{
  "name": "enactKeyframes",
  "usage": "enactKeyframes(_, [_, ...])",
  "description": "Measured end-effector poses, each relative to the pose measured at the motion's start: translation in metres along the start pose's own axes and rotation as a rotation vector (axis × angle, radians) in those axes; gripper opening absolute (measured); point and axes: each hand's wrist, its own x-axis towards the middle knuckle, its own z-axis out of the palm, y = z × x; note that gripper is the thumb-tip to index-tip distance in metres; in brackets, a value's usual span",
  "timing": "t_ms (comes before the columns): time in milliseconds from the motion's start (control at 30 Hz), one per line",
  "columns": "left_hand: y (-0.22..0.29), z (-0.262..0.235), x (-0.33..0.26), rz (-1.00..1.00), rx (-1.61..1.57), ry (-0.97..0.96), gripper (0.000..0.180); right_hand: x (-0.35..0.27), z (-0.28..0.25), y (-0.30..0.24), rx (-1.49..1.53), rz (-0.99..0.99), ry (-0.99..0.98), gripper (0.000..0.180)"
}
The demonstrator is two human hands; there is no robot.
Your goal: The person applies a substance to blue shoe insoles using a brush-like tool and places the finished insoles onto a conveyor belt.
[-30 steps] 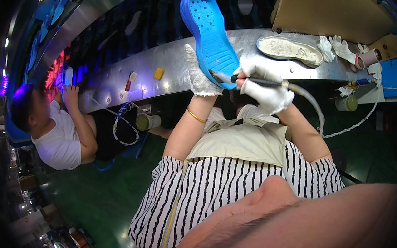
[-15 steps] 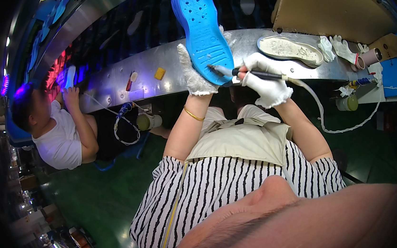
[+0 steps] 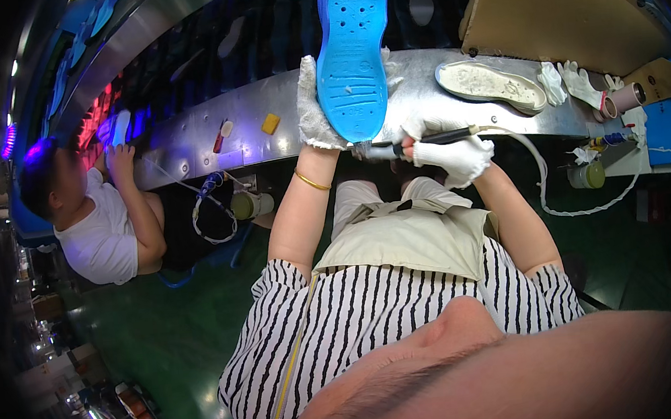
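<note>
A bright blue shoe sole (image 3: 353,70), its holed end pointing away from me, is held up over the bench edge. My left hand (image 3: 315,116), in a white knit glove, supports it from beneath, with fingers showing along both sides. In my right hand (image 3: 457,159), also gloved but with bare fingertips, is a black-handled brush (image 3: 383,153). The brush head meets or nearly meets the rounded near end of the sole. From the handle's back end a pale hose (image 3: 544,181) loops down to the right.
A metal bench ledge (image 3: 261,107) runs across. On it lie a white-lined sole (image 3: 490,85), spare gloves (image 3: 578,83), a yellow block (image 3: 270,124) and a small red tool (image 3: 222,136). Behind right stands a cardboard box (image 3: 567,9). A co-worker (image 3: 103,224) sits at left.
The sole has turned more upright and shifted slightly right. My right hand has lowered the brush from the sole's inner surface to its near rim.
</note>
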Motion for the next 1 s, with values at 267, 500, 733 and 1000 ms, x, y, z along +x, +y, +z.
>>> enactKeyframes(267, [0.014,-0.018,0.003,-0.234,-0.091,0.009,0.065,0.002,0.002,-0.021,-0.24,-0.361,0.059,0.016])
enactKeyframes(500, [0.012,0.0,0.023,-0.319,0.222,0.229,0.046,0.012,-0.003,-0.022,-0.447,-0.433,-0.028,0.018])
enactKeyframes(733, [0.007,0.014,0.03,-0.515,0.391,0.238,0.047,0.014,-0.019,-0.041,-0.554,-0.124,-0.112,0.012])
enactKeyframes(1000, [0.006,0.009,0.038,-0.601,0.545,0.173,0.055,0.009,-0.027,-0.055,-0.725,-0.023,-0.029,0.012])
